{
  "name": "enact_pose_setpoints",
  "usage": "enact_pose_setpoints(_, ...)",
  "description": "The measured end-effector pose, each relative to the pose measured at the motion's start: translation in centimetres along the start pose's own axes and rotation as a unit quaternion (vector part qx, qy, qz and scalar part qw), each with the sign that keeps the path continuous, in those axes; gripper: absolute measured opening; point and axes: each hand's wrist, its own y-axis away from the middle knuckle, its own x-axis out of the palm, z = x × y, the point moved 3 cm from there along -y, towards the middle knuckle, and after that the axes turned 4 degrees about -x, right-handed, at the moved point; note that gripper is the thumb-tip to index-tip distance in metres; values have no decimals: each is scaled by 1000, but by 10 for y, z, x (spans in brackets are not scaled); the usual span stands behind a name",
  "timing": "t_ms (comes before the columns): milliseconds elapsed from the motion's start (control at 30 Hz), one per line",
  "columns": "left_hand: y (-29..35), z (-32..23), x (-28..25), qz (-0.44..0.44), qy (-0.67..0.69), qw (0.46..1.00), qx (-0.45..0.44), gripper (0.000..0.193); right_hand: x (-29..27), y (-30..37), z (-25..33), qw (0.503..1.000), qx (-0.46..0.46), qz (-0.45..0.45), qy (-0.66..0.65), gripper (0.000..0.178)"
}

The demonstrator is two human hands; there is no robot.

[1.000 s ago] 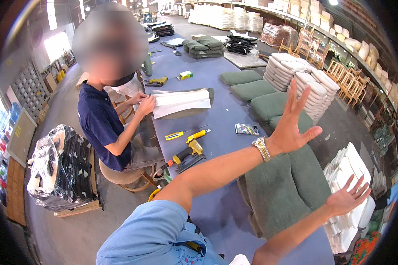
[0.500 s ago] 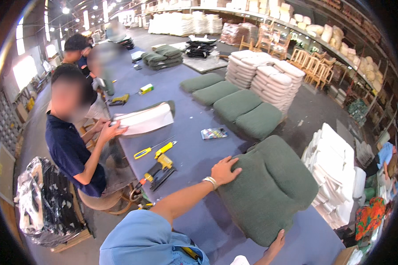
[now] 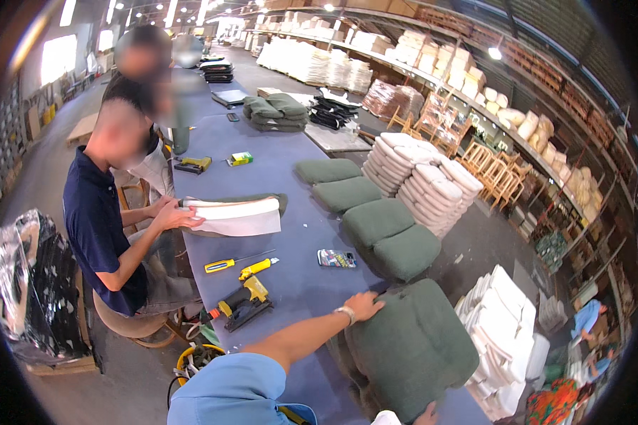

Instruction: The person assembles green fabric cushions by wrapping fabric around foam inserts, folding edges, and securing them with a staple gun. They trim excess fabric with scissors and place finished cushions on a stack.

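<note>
A dark green padded cushion point(image 3: 415, 347) with a crease across it lies at the near right edge of the blue-covered table. My left hand point(image 3: 365, 306) grips its far left corner, fingers bent over the edge; a bracelet is on that wrist. At the near edge, my right hand point(image 3: 427, 416) holds the cushion's rim, and most of that hand is cut off by the frame. Another dark green layer shows along the cushion's left side; I cannot tell whether it is a separate piece. More green cushions point(image 3: 393, 237) lie in a row just beyond.
On the table point(image 3: 298, 312) lie a yellow staple gun point(image 3: 244, 304), a yellow-handled screwdriver point(image 3: 223, 265), a yellow cutter point(image 3: 256, 268) and a phone-like item point(image 3: 336, 258). A co-worker point(image 3: 110, 212) at left handles a white-and-green pad point(image 3: 234, 214). White stacked pieces point(image 3: 500, 333) stand at right.
My view has shifted, so the table's things sit differently in it. The cushion has turned slightly between my hands, and more of its left side shows. The co-worker's head is lowered.
</note>
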Motion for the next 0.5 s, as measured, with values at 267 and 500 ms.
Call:
enact_pose_setpoints(267, 57, 65, 25, -82, 142, 983, 82, 82, 17, 38, -31, 999, -19, -14, -35, 64)
enact_pose_setpoints(500, 226, 149, 68, -26, 206, 978, 9, 65, 41, 83, -82, 995, -7, 62, -76, 59)
